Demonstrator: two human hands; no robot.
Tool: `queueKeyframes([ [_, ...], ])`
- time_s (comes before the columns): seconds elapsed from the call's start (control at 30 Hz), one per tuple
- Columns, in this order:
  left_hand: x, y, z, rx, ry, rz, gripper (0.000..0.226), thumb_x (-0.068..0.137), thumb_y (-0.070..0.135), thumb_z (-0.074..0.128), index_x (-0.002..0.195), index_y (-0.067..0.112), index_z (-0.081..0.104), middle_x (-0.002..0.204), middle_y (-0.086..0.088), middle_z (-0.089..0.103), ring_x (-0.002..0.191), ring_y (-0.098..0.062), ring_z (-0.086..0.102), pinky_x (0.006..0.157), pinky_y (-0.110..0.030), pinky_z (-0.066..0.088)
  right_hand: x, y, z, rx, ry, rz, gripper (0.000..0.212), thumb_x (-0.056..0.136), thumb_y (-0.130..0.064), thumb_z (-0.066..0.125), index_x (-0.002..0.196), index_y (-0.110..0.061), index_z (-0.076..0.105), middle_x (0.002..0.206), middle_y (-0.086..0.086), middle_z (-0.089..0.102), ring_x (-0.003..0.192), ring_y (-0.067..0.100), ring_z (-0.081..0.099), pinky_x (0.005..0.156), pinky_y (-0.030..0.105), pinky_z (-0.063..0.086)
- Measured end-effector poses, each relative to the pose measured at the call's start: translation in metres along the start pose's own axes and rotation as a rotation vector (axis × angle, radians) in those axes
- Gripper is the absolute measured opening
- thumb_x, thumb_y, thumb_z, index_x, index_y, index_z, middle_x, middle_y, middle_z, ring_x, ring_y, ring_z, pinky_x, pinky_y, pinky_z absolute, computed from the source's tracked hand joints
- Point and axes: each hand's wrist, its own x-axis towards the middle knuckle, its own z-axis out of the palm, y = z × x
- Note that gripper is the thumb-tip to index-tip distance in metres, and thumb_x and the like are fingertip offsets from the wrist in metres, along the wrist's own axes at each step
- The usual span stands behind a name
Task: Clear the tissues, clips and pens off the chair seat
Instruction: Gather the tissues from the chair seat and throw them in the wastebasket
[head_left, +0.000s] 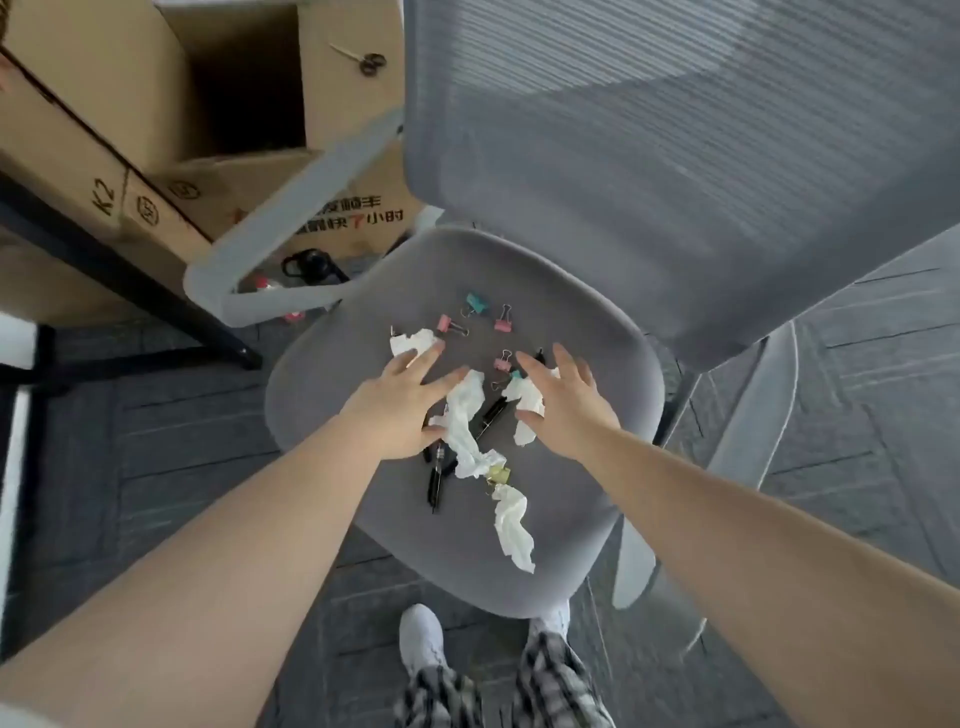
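box (104, 171) marked "k2"

This looks like an office. There is a gray office chair (597, 197) with a mesh back, dark carpet tiles (857, 415) on the floor, and big cardboard boxes (130, 130) piled beside it. Binder clips (475, 304) and pens (435, 480) lie around too.

Grey chair seat (571, 291) (cushioned) carries crumpled tissues (514, 525), binder clips (451, 325) and black pens (435, 480).
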Motion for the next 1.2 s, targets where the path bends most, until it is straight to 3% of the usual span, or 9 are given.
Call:
queueKeyframes([
  [0.2, 0.021, 0.007, 0.043, 0.137, -0.141, 0.021, 0.078, 0.088, 0.052, 0.053, 0.150, 0.040, 0.006, 0.161, 0.001, -0.011, 0.149, -0.028, -0.003, 0.111, -0.046, 0.031, 0.025, 0.018, 0.032, -0.135, -0.084, 0.004, 0.068, 0.093, -0.035, 0.056, 0.146, -0.045, 0.013, 0.160, 0.001, -0.004, 0.146, 0.033, 0.002, 0.100, 0.054, 0.044],
  [0.4, 0.042, 0.014, 0.057, 0.111, -0.149, 0.036, 0.073, 0.090, 0.038, 0.057, 0.149, 0.038, 0.014, 0.161, 0.002, -0.012, 0.149, -0.031, -0.003, 0.106, -0.045, 0.038, 0.037, 0.029, 0.051, -0.138, -0.102, 0.016, 0.067, 0.090, -0.030, 0.062, 0.143, -0.043, 0.021, 0.159, 0.001, -0.003, 0.145, 0.033, 0.008, 0.093, 0.052, 0.046],
  [0.47, 0.051, 0.016, 0.060, 0.085, -0.170, 0.032, 0.069, 0.090, 0.030, 0.058, 0.148, 0.033, 0.022, 0.161, 0.001, -0.010, 0.148, -0.032, 0.000, 0.103, -0.044, 0.041, 0.038, 0.030, 0.055, -0.157, -0.081, 0.018, 0.066, 0.089, -0.030, 0.064, 0.141, -0.039, 0.026, 0.157, 0.004, 0.003, 0.141, 0.034, 0.019, 0.091, 0.052, 0.046],
  [0.57, 0.061, 0.020, 0.069, 0.009, -0.150, 0.015, 0.047, 0.087, 0.015, 0.059, 0.133, 0.017, 0.048, 0.153, -0.009, 0.019, 0.135, -0.036, 0.028, 0.086, -0.044, 0.049, 0.041, 0.030, 0.059, -0.192, -0.020, 0.013, 0.051, 0.087, -0.028, 0.065, 0.132, -0.026, 0.041, 0.145, 0.008, 0.025, 0.124, 0.035, 0.038, 0.087, 0.048, 0.046],
  [0.67, 0.063, 0.023, 0.076, -0.006, -0.037, 0.006, 0.020, 0.084, 0.000, 0.056, 0.103, 0.004, 0.057, 0.120, -0.012, 0.040, 0.106, -0.032, 0.046, 0.064, -0.036, 0.041, 0.042, 0.027, 0.063, -0.118, -0.011, -0.005, 0.032, 0.089, -0.021, 0.062, 0.118, -0.015, 0.050, 0.128, 0.009, 0.037, 0.115, 0.033, 0.042, 0.074, 0.041, 0.048],
  [0.9, 0.058, 0.017, 0.065, -0.105, 0.068, 0.028, 0.029, 0.082, -0.008, 0.052, 0.108, 0.005, 0.057, 0.111, -0.015, 0.047, 0.099, -0.035, 0.048, 0.075, -0.044, 0.050, 0.040, 0.016, 0.052, -0.053, 0.048, 0.006, 0.016, 0.089, -0.009, 0.049, 0.105, -0.008, 0.048, 0.115, 0.012, 0.042, 0.097, 0.034, 0.047, 0.064, 0.035, 0.041],
  [1.03, 0.054, 0.014, 0.050, -0.139, 0.172, 0.011, 0.027, 0.081, -0.013, 0.049, 0.102, 0.000, 0.058, 0.109, -0.021, 0.051, 0.101, -0.038, 0.048, 0.053, -0.033, 0.034, 0.043, 0.008, 0.043, -0.028, 0.109, 0.011, 0.024, 0.084, 0.003, 0.047, 0.106, -0.009, 0.044, 0.111, 0.013, 0.042, 0.082, 0.033, 0.046, 0.060, 0.034, 0.035],
  [1.2, 0.061, -0.004, 0.040, -0.141, 0.238, -0.159, 0.033, 0.083, -0.007, 0.048, 0.113, 0.003, 0.052, 0.112, -0.017, 0.050, 0.092, -0.032, 0.043, 0.061, -0.037, 0.034, 0.050, -0.003, 0.037, 0.066, 0.156, -0.024, 0.051, 0.087, 0.002, 0.042, 0.133, -0.020, 0.044, 0.118, 0.012, 0.043, 0.081, 0.032, 0.045, 0.064, 0.033, 0.035],
])
